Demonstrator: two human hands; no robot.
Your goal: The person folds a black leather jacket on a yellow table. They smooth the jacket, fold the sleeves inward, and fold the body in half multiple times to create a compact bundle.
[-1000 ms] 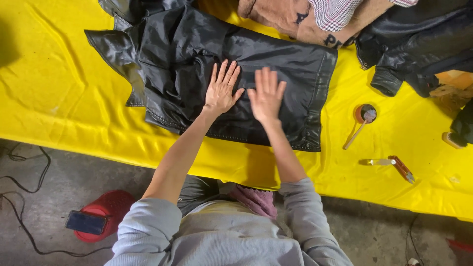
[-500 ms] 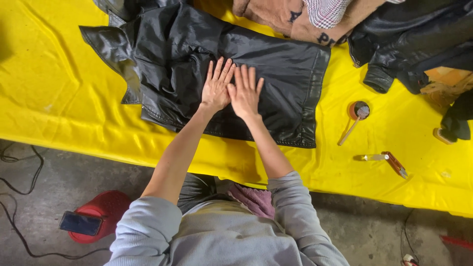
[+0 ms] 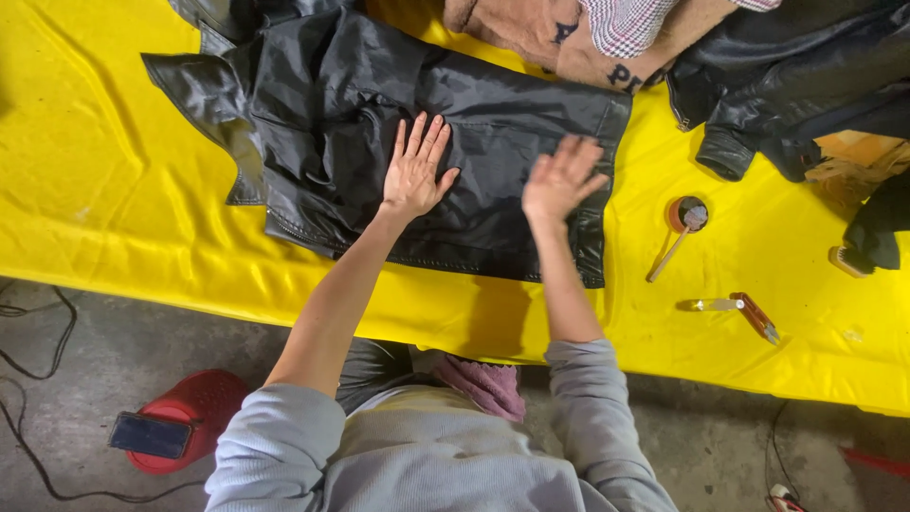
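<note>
View from above, read left to right. On the floor at lower left, a red stool (image 3: 194, 417) carries a dark phone (image 3: 150, 435), with black cables (image 3: 38, 351) trailing beside it. Above, a desk covered in yellow sheeting (image 3: 85, 161) bears a black leather jacket (image 3: 493, 123) spread flat, its collar and crumpled folds lying toward the left. The left hand (image 3: 414, 171) rests palm-down on the jacket's middle, fingers (image 3: 424, 140) released and splayed, grasping nothing. The right hand (image 3: 559, 180) is over the jacket's right part near its edge, fingers open and slightly blurred; whether the palm touches the leather cannot be told. Beyond the jacket's far edge lies a brown printed fabric (image 3: 531, 33) with a checked cloth (image 3: 630, 21) on it, and at upper right a second dark jacket (image 3: 796, 76). On bare sheeting to the right sit a small round tin with a brush (image 3: 684, 223) and, nearer the person, a slim tool (image 3: 739, 308). Risk, as a judgement: the sheeting looks slick, so pressure from one hand alone could slide the whole garment rather than flatten it, and the bunched folds at left could be pressed into creases. A wide sweep to the right could also knock the tin, which stands just beside the jacket's edge, and soil the leather.
</note>
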